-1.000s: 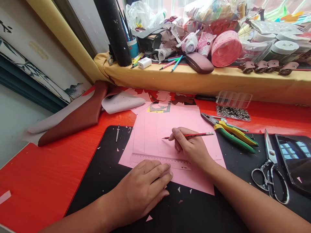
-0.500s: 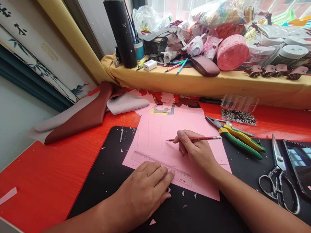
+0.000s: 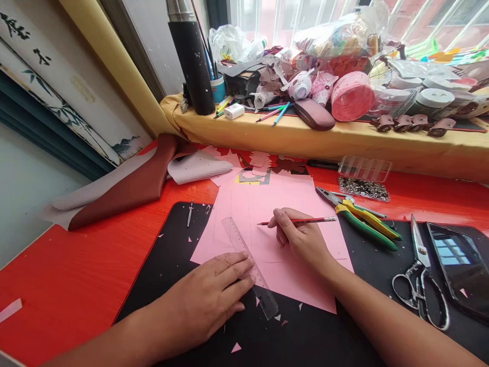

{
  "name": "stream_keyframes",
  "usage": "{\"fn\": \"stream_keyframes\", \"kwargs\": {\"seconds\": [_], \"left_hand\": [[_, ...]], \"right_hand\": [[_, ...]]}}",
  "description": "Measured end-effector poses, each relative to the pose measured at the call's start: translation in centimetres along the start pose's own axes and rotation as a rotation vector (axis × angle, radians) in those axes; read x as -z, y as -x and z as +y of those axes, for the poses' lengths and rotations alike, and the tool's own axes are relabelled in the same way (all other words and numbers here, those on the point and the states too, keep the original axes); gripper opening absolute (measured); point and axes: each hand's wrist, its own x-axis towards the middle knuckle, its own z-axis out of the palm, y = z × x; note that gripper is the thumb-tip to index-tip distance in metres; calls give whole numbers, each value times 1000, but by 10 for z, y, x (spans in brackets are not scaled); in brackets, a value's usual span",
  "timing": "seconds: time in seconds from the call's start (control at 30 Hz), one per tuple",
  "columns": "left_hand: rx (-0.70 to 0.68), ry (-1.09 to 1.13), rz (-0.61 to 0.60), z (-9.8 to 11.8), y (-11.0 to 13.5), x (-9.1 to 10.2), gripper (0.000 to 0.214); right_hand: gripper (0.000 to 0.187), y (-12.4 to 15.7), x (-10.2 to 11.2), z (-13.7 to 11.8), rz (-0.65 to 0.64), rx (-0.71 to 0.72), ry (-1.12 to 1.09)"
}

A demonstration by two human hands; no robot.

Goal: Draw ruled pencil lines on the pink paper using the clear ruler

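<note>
Head cam, clear plastic ruler [image 3: 249, 265], thin red pencil [image 3: 296, 221]

I see red counter [image 3: 76, 275] | yellow-draped window ledge [image 3: 344, 145] behind it | window [image 3: 275, 20] above, daylight coming in | ink-painted scroll [image 3: 57, 97] on left wall [image 3: 23, 204]

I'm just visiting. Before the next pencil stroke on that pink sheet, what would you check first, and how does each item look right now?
1. Does the ruler lie flat on the pink paper? Ok, though its near end overhangs onto the black mat.
2. Is the left hand pinning the ruler? Ok, fingertips rest on it.
3. Is the pencil gripped in the right hand? Ok.
4. Is the pencil tip against the ruler's edge? Not ok, it is apart from it.
5. Is the tip touching the paper? Cannot tell.
6. Are the scissors off the sheet? Ok, they lie on the mat to the right.
</note>
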Motion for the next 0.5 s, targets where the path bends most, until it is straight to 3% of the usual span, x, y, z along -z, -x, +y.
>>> {"fn": "stream_keyframes", "kwargs": {"seconds": [0.1,0.2,0.27,0.5], "left_hand": [[38,54,84,-14,4,2,30],[193,-44,183,-24,7,-8,36],[247,-119,170,-27,9,-16,40],[152,-34,90,-26,13,-22,38]], "right_hand": [[65,0,0,-1,-2,-10,1],[65,1,-1,-2,-3,-12,-2],[64,1,-1,-2,-6,-11,0],[62,0,0,-3,-19,-16,23]]}}
